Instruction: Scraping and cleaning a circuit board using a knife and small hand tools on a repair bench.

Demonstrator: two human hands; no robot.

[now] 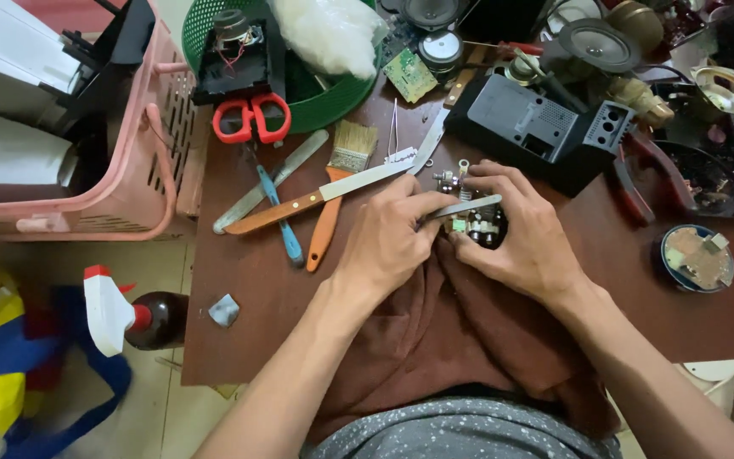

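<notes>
Pinching a flat grey metal tool [467, 206] in my left hand [386, 242], I lay its tip across the small mechanical assembly [473, 223] that my right hand [527, 234] grips from the far side, fingers curled round it. Both sit over the brown cloth [435, 340] on my lap, at the near edge of the brown table [248, 289]. Just left lie a long knife [333, 191], a paintbrush [340, 183] and a blue-handled tool [278, 212]. Behind, the green basket [324, 98] holds a black motor part [235, 55], red scissors [251, 117] and white wadding [329, 34]. The pink crate [142, 161] on the left holds white boxes [10, 102].
</notes>
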